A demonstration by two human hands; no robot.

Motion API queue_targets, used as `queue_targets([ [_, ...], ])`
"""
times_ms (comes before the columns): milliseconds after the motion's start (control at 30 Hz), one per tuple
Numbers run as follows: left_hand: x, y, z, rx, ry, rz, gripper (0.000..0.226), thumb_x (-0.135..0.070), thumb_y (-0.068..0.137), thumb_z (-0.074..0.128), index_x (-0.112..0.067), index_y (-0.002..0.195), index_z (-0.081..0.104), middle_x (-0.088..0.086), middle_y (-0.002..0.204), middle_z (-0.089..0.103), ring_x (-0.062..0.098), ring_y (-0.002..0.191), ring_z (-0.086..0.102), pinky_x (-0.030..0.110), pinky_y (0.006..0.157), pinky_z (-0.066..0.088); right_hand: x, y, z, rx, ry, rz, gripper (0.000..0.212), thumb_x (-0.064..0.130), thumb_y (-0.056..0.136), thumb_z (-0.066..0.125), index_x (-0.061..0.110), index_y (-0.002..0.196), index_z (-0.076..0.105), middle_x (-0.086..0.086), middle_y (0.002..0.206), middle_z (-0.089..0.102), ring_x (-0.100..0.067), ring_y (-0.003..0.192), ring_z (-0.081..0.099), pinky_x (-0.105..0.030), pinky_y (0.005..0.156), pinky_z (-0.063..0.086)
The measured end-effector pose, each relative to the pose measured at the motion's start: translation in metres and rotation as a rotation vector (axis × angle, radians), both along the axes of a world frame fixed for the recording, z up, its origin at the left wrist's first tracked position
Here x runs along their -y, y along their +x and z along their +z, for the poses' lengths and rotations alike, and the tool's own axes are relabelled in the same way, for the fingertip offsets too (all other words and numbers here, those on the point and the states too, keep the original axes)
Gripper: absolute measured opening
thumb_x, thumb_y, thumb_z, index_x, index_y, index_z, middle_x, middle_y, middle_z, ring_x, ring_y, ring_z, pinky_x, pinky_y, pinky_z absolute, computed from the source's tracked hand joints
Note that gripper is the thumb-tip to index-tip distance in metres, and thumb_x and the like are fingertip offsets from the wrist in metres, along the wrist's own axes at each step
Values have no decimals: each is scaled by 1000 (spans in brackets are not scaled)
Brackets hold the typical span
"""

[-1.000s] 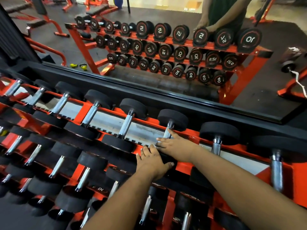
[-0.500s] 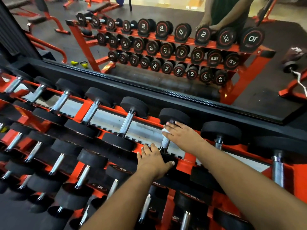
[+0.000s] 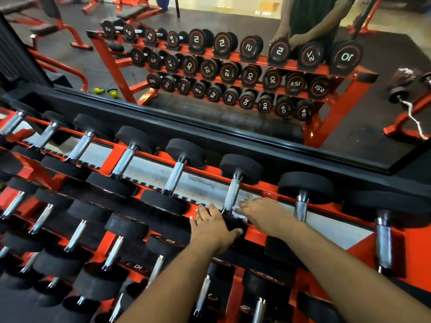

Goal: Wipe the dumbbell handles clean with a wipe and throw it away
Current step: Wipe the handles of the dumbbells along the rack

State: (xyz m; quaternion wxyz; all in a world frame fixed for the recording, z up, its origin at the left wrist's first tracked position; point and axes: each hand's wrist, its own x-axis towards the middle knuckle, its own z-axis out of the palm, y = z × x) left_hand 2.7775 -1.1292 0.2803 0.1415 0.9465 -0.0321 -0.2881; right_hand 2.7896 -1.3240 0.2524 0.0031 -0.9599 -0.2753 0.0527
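The white wipe [image 3: 238,209] sits at the near end of a knurled dumbbell handle [image 3: 232,194] on the top tier, under the curled fingers of the right hand [image 3: 261,212], which half a second ago was up by the far head; the stroke has run down the bar, so this handle looks nearly done. The left hand [image 3: 213,226] rests flat, fingers straight, on the near head; around them stand the orange rack [image 3: 326,208], a mirror [image 3: 233,66] and black gym flooring.

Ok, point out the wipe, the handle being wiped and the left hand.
wipe [image 3: 238,209], head view, white fold beside the right fingers.
handle [image 3: 232,192], head view, middle of the knurled chrome bar.
left hand [image 3: 213,226], head view, back of the hand.
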Motion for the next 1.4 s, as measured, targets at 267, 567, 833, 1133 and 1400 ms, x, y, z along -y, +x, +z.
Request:
queue_targets([
  [267,-1,-1,-2,13,4,2,123,-79,84,54,-4,160,-7,26,167,-3,35,157,-4,51,126,-1,-53,33,-1,-248,1337,-1187,25,4,96,51,17,84,69,3,66,56,-15,61,46,-27,54,32],
  [567,-2,-1,-1,-9,-6,-4,119,-75,87,53,-5,160,-8,27,167,-5,36,156,-6,52,126,-1,-69,23,-9,-607,1296,-1058,62,20,97,54,32,154,32,-1,143,53,-19,120,58,-39,102,48],
  [833,-2,-1,1,-8,-14,-2,119,-76,86,53,-4,160,-8,28,166,-5,37,156,-6,53,126,-1,-71,30,5,-520,1354,-1063,51,19,102,53,27,150,39,2,131,55,-15,111,55,-28,88,43],
  [1133,-1,-5,4,3,-25,-1,119,-75,86,55,-4,160,-6,28,166,-5,38,156,-4,52,126,1,-66,-6,14,-661,1311,-1056,21,13,98,57,15,116,68,-1,102,76,-16,92,69,-31,80,53],
  [1400,0,-5,1,24,3,-10,120,-77,86,53,-4,160,-6,29,165,-3,39,156,-2,53,126,2,-60,47,23,-637,1536,-1364,18,27,91,65,19,107,66,-8,122,63,-29,115,56,-46,96,42],
])
